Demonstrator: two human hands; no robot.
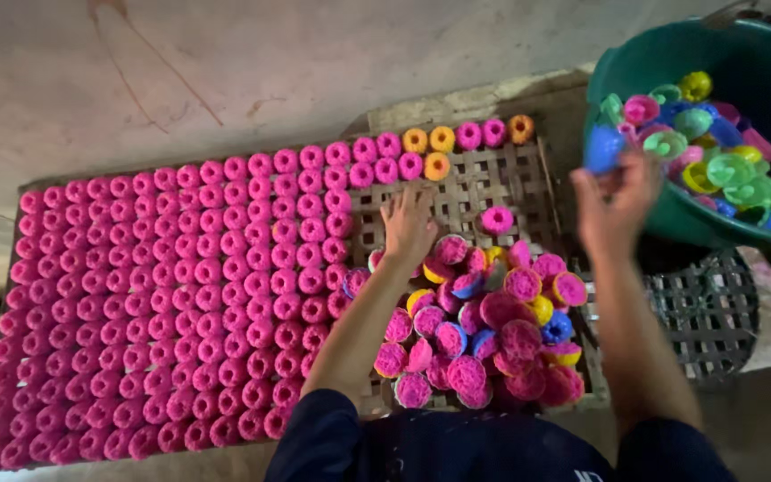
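1. The left hand [408,223] is pressing flat, fingers spread and gripping nothing, on the woven tray [501,183], at 12 o'clock of the loose pile [484,326].
2. The right hand [616,201] is hovering blurred by the green bucket [662,62] at 2 o'clock; I cannot tell its grip.
3. Pink cakes [180,303] are sitting in tight rows, likely saving space.
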